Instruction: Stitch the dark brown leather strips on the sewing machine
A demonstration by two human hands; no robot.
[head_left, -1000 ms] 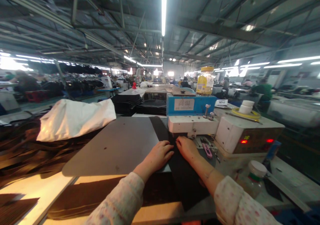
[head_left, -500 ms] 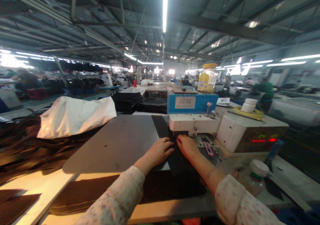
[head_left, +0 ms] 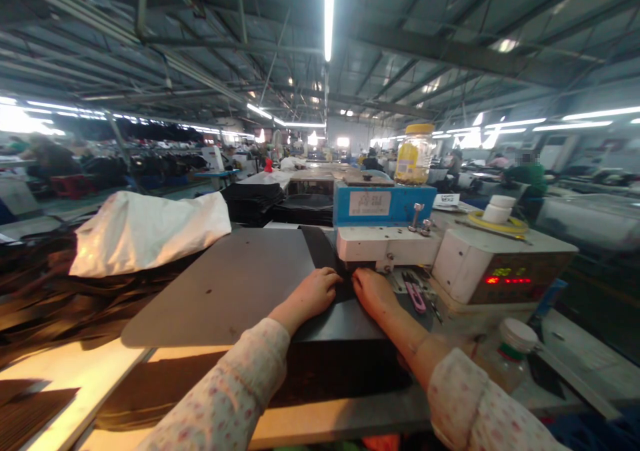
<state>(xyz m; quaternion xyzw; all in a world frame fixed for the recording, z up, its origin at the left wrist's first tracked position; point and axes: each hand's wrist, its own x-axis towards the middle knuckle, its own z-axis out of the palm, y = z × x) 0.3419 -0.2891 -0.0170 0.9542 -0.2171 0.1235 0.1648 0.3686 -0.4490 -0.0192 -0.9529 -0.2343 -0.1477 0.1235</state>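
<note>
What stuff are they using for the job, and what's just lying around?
Seems part of the job:
dark strip, under the left hand and right hand
blue-and-white machine, beside the strip

Probably just lying about, untouched:
pink-handled snips
yellow-lidded jar
white-lidded jar

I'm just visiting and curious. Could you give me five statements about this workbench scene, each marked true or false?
1. The left hand and right hand are both at the dark strip, near the white machine head. True.
2. The right hand is holding the pink snips. False: the pink snips lie to the right of that hand, out of its grasp.
3. The clear jar has a yellow lid. True.
4. The white cloth is at the right edge of the picture. False: the white cloth is on the left.
5. The control box display is unlit. False: the display shows red and green lights.
</note>
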